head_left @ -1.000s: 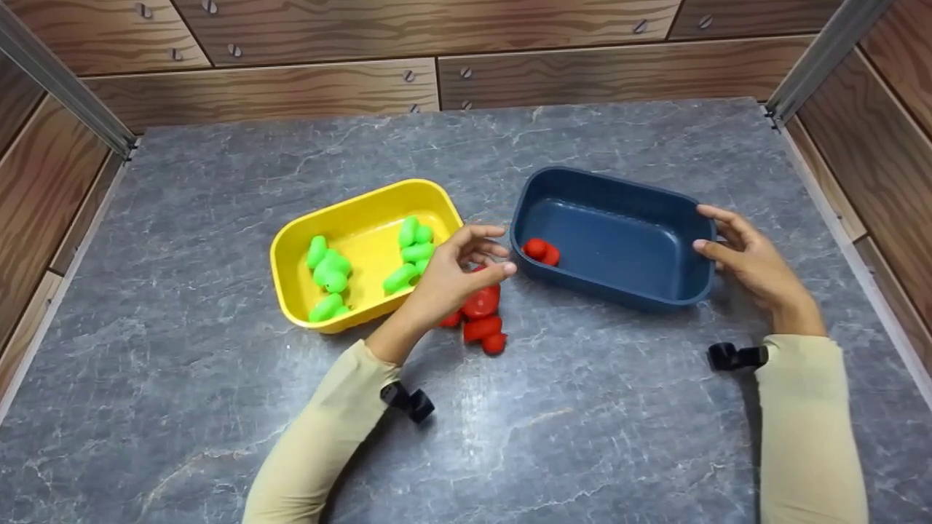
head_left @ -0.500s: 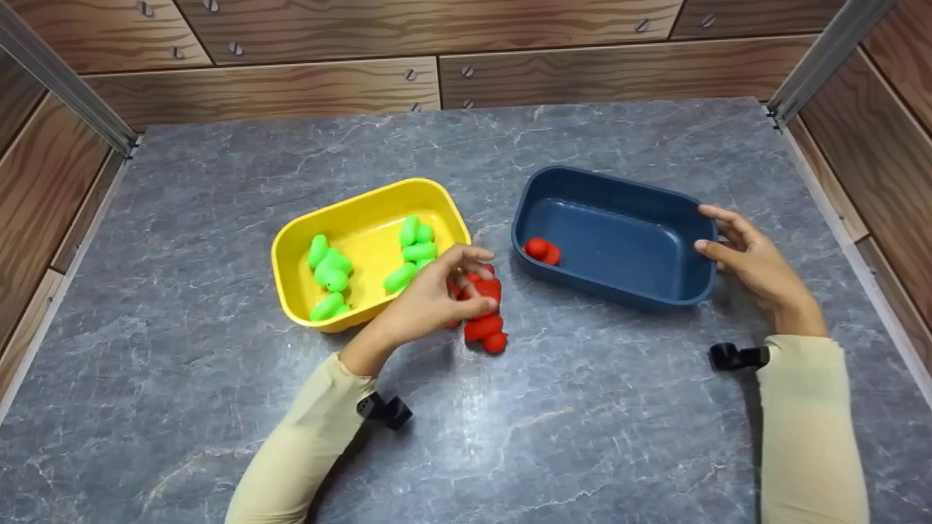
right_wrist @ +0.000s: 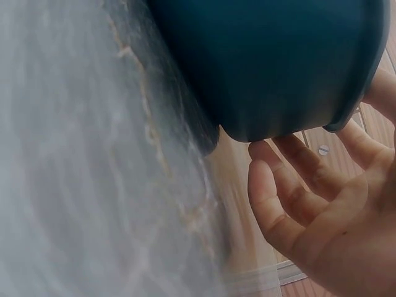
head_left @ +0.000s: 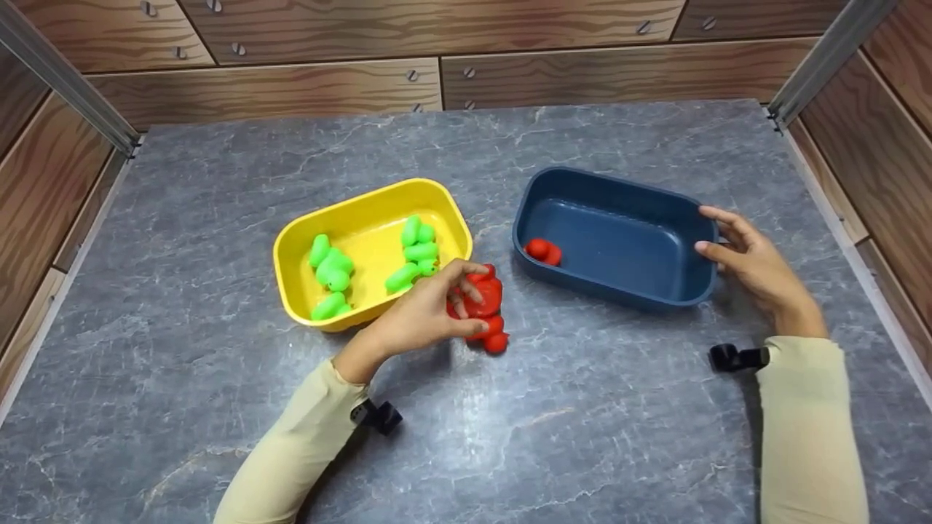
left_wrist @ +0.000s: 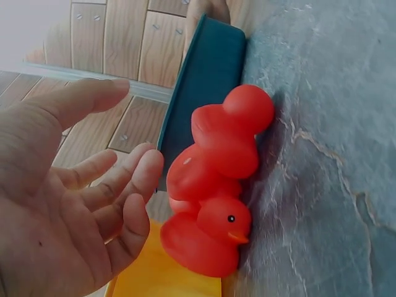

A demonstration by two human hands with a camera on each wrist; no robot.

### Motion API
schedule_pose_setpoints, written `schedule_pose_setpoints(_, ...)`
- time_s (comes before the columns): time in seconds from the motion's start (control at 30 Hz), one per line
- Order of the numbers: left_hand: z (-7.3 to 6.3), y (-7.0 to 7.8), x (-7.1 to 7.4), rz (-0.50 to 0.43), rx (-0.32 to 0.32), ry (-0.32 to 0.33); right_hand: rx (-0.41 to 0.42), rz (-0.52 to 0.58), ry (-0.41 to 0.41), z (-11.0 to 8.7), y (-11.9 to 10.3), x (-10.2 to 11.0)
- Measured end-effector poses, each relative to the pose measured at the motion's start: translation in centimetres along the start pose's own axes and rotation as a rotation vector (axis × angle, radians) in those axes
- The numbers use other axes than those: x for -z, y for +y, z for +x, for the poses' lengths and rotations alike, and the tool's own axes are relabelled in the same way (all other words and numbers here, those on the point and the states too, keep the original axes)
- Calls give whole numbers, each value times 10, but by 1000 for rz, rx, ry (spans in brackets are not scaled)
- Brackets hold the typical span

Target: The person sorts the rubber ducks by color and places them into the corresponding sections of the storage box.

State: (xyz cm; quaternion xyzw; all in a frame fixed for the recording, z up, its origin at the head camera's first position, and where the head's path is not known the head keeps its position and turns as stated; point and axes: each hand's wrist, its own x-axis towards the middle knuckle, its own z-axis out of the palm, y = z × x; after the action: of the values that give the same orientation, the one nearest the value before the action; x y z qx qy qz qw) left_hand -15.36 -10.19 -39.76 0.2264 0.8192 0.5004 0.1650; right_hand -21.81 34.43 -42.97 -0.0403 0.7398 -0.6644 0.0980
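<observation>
My left hand (head_left: pixel 426 309) hovers over a cluster of red toy ducks (head_left: pixel 484 295) on the tabletop. Its fingers are loosely curved, and the left wrist view shows a gap between the fingertips and the ducks. In that view one red duck (left_wrist: pixel 207 238) has its eye and orange beak visible. At the right end of the blue bin (head_left: pixel 619 291), my right hand (head_left: pixel 761 266) grips the rim, thumb over the edge and other fingers against the outer wall. One red duck (head_left: pixel 542 251) lies in the bin's left corner.
A yellow bin (head_left: pixel 364 200) stands left of the red ducks and holds several green toy ducks (head_left: pixel 333 269). The grey marbled table (head_left: pixel 553 451) is bordered by wood-patterned panels (head_left: pixel 619 73) at the back and sides.
My left hand has moved back from beside the blue bin, down and left to over the red ducks. The right hand and both bins stay in place.
</observation>
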Motion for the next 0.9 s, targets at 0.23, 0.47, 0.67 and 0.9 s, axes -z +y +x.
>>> schedule_pose_setpoints(0.23, -3, 5, -1, 300, 67, -25, -7, 4, 0, 0, 2, 1)
schedule_pose_setpoints(0.47, -6, 5, -1, 444, 60, -48, 1, -43, 3, 0, 0, 0)
schedule_pose_setpoints(0.67, -5, 4, -3, 490, 103, -77, 19, -16, 1, 0, 0, 0)
schedule_pose_setpoints(0.9, 2, 9, -10, 589, 185, -149, 29, 17, 0, 0, 1, -1)
